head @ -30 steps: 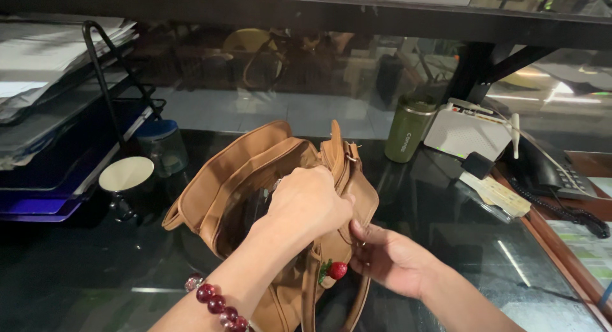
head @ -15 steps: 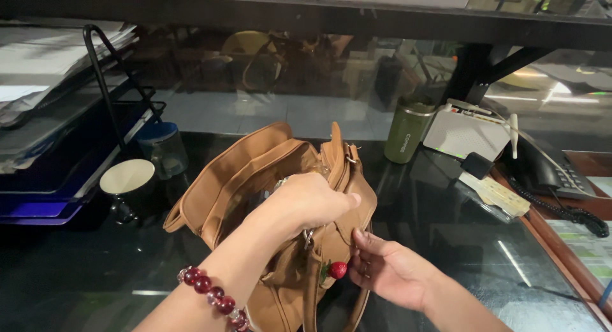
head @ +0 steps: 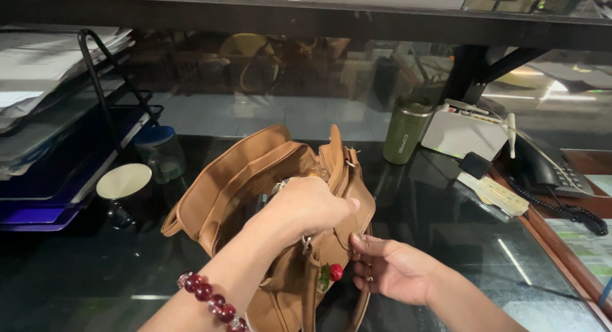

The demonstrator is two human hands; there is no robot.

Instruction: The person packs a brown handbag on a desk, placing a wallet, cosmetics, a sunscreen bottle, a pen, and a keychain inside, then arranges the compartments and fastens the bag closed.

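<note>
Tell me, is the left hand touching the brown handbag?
Touching. The head view shows the left hand gripping the top edge of the brown handbag.

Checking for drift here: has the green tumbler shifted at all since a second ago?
No. The green tumbler stands in the same spot beside the white box as before, behind the brown handbag.

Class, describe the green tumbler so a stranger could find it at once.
Start at the dark glass desk. Behind the tan handbag, left of the white box, stands the tumbler. It alone is olive green, tall and cylindrical, with a lid.
</note>
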